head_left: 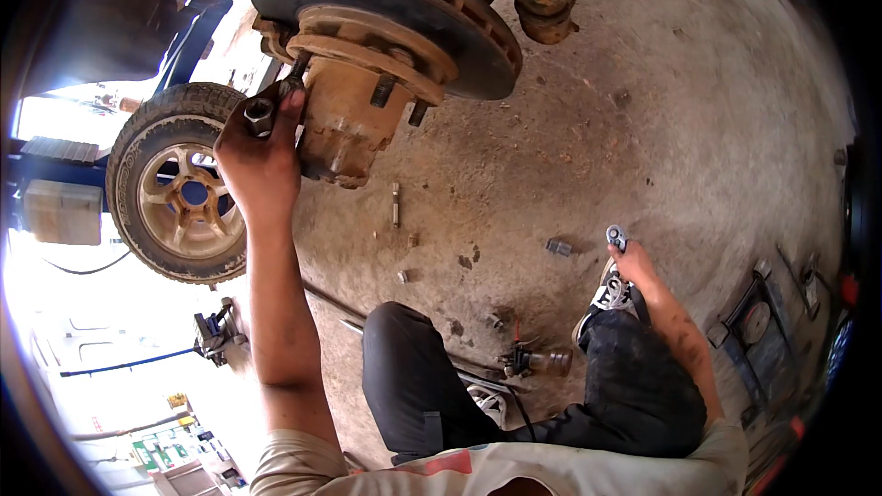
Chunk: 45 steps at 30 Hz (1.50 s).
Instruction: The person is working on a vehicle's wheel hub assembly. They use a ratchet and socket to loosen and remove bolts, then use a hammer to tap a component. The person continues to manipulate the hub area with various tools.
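My left hand (259, 165) is raised to the wheel hub (344, 119) at the upper left of centre, its fingers closed. It holds a metal piece with a hexagonal face (259, 115); I cannot tell whether this is a nut or a socket. The fingertips reach a threaded stud (299, 66) on the hub flange. More studs (383, 90) stick out of that flange, in front of a rusty brake disc (395, 23). Low on the right, beside my shoe (609, 292), my right hand (634, 264) grips a ratchet wrench (616, 237), head upward.
A wheel with its tyre (129, 184) stands left of the hub. On the concrete floor lie a socket (559, 246), a slim metal piece (396, 205), a small nut (402, 276) and a brownish cylinder (551, 364). A dark metal frame (758, 326) is at the right.
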{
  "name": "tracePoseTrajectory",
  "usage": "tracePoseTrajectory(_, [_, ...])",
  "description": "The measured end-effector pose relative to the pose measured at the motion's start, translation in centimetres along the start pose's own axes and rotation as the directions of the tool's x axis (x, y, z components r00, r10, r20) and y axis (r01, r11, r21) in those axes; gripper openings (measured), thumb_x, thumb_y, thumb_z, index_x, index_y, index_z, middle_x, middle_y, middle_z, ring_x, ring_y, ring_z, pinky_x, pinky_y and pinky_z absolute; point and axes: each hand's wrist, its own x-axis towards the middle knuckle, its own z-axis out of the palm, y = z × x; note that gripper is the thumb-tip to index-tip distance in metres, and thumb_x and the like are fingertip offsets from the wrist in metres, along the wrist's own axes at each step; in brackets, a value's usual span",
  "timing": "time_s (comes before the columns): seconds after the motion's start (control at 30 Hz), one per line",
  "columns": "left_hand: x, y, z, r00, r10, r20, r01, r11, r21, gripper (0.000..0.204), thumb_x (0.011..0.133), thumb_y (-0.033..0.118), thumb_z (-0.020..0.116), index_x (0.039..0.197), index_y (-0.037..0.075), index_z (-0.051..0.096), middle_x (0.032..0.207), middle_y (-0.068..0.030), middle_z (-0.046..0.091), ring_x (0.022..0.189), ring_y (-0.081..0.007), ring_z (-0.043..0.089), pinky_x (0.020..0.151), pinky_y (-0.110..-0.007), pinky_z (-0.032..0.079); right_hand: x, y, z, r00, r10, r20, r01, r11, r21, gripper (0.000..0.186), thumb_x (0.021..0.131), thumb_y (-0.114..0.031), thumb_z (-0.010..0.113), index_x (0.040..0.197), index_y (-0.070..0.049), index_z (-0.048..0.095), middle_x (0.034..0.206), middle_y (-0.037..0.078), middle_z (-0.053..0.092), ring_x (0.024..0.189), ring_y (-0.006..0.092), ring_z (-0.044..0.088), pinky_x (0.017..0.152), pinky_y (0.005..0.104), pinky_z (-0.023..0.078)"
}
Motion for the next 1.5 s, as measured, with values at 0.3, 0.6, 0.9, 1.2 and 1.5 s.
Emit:
tracePoseTrajectory(0.3, [0.2, -0.3, -0.1, 0.999, 0.034, 0.002, -0.034, 0.999, -0.037, 0.026, 0.08, 0.018, 0.075, 0.092, -0.004, 0.069, 0.077, -0.0094, 0.07, 0.07, -0.0114, 0.062, 0.069, -0.025, 0.048, -0.6, -1.1, -0.7, 0.999, 0.004, -0.035, -0.003, 1.0, 0.015, 0.053, 0.085, -0.045, 0.062, 0.089, 0.008, 0.063, 0.09, 0.032, 0.063, 0.091, 0.0464, 0.061, 0.078, 0.0496, 0.049])
tracePoseTrajectory(0.6, [0.3, -0.2, -0.3, 0.999, -0.007, 0.045, 0.008, 1.0, -0.019, 0.03, 0.079, 0.02, 0.075, 0.097, -0.004, 0.07, 0.085, -0.0099, 0.071, 0.079, -0.0125, 0.063, 0.076, -0.026, 0.048, -0.5, -0.6, -0.5, 0.998, -0.012, -0.058, 0.013, 1.0, 0.027, 0.052, 0.085, -0.045, 0.063, 0.087, 0.007, 0.064, 0.088, 0.031, 0.063, 0.09, 0.0461, 0.061, 0.076, 0.0499, 0.049])
tracePoseTrajectory(0.9, [-0.5, -0.9, -0.2, 0.999, -0.017, 0.051, 0.024, 0.989, -0.146, 0.034, 0.08, 0.015, 0.075, 0.105, -0.007, 0.067, 0.091, -0.0111, 0.071, 0.084, -0.014, 0.063, 0.08, -0.027, 0.049, -0.7, -0.8, -0.7, 0.999, 0.005, -0.05, -0.004, 0.999, 0.034, 0.052, 0.085, -0.045, 0.063, 0.088, 0.007, 0.063, 0.089, 0.031, 0.063, 0.09, 0.0463, 0.061, 0.075, 0.0502, 0.049])
tracePoseTrajectory(1.2, [-0.7, -1.2, 0.1, 1.0, 0.029, 0.005, -0.028, 0.993, -0.112, 0.028, 0.083, 0.017, 0.073, 0.098, -0.006, 0.066, 0.087, -0.01, 0.07, 0.081, -0.0127, 0.062, 0.077, -0.026, 0.048, -0.8, -1.2, -1.0, 0.999, 0.035, -0.024, -0.034, 0.998, 0.044, 0.053, 0.085, -0.046, 0.062, 0.09, 0.007, 0.063, 0.09, 0.031, 0.063, 0.092, 0.0459, 0.061, 0.077, 0.0497, 0.049])
tracePoseTrajectory(1.5, [-0.7, -0.7, 0.1, 0.998, 0.067, 0.003, -0.067, 0.996, -0.065, 0.026, 0.084, 0.018, 0.072, 0.095, -0.004, 0.065, 0.081, -0.0099, 0.068, 0.075, -0.0122, 0.06, 0.072, -0.026, 0.048, -0.5, -0.8, -0.6, 0.999, 0.024, -0.037, -0.023, 0.999, 0.026, 0.054, 0.085, -0.046, 0.062, 0.092, 0.007, 0.063, 0.092, 0.03, 0.064, 0.093, 0.0455, 0.061, 0.079, 0.0495, 0.048])
